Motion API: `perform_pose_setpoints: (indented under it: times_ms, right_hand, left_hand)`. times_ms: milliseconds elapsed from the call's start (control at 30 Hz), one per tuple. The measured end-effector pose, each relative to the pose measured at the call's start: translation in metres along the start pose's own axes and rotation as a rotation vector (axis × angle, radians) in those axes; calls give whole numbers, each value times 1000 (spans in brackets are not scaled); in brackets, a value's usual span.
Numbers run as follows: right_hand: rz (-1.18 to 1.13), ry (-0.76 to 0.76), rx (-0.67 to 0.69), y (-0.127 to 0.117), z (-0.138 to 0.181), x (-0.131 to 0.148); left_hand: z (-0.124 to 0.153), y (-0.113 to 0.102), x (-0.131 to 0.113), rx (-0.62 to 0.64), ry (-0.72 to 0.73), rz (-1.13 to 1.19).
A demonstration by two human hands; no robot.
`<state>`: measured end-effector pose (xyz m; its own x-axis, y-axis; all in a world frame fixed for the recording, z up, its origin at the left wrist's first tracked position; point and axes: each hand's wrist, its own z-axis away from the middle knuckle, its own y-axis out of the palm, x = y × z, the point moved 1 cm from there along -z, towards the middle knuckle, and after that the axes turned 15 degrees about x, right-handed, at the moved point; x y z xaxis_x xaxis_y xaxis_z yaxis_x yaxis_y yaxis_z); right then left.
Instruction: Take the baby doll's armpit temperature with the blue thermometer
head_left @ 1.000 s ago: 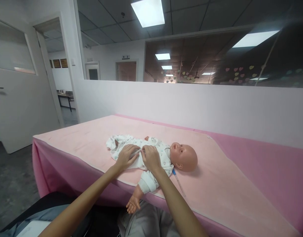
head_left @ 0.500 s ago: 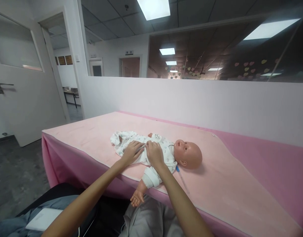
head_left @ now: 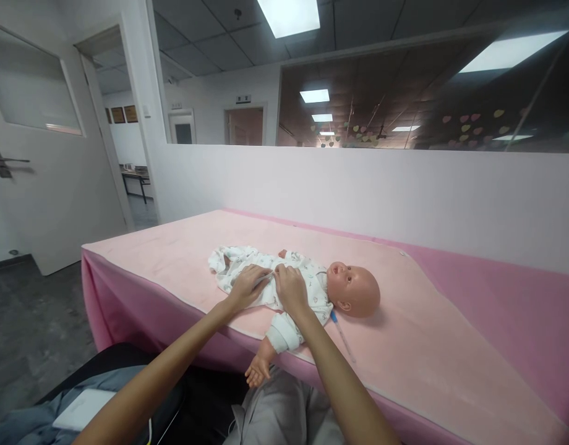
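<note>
A baby doll [head_left: 354,287] lies on its back on the pink-covered table [head_left: 419,346], head to the right, dressed in a white patterned onesie [head_left: 231,261]. Both my hands rest on the doll's belly. My left hand [head_left: 247,285] and my right hand [head_left: 290,288] pinch the front of the onesie between them, fingers closed on the fabric. The doll's near arm, with its white cuff [head_left: 284,332], hangs over the table's front edge, its bare hand [head_left: 257,371] dangling. A thin thermometer with a blue tip [head_left: 341,334] lies beside the doll's neck.
A white half wall [head_left: 405,198] with a window above runs behind the table. An open white door [head_left: 34,154] and a doorway stand at the left. Dark floor lies left of the table. Grey clothing and a white pad [head_left: 75,408] are in my lap.
The view has shifted slightly, so the doll and table sit further right. My hands stay on the onesie's front, with only small finger movement.
</note>
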<state>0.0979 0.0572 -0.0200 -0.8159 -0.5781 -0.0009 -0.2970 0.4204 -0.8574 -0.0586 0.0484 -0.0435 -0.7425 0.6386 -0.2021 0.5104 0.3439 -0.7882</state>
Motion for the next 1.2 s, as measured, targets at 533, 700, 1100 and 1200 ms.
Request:
perform_pose_setpoints:
  times_ms: [533, 700, 1100, 1200]
  right_hand:
    - [-91, 75, -181, -2, 2, -3]
    - [-147, 204, -271, -6, 6, -6]
    - [-180, 371, -267, -2, 8, -15]
    - [-173, 394, -270, -1, 8, -17]
  left_hand:
    - [3, 0, 0, -80, -203, 30]
    - [4, -1, 6, -71, -289, -12]
    - [-26, -21, 20, 22, -297, -71]
    - [-34, -17, 20, 64, -329, -34]
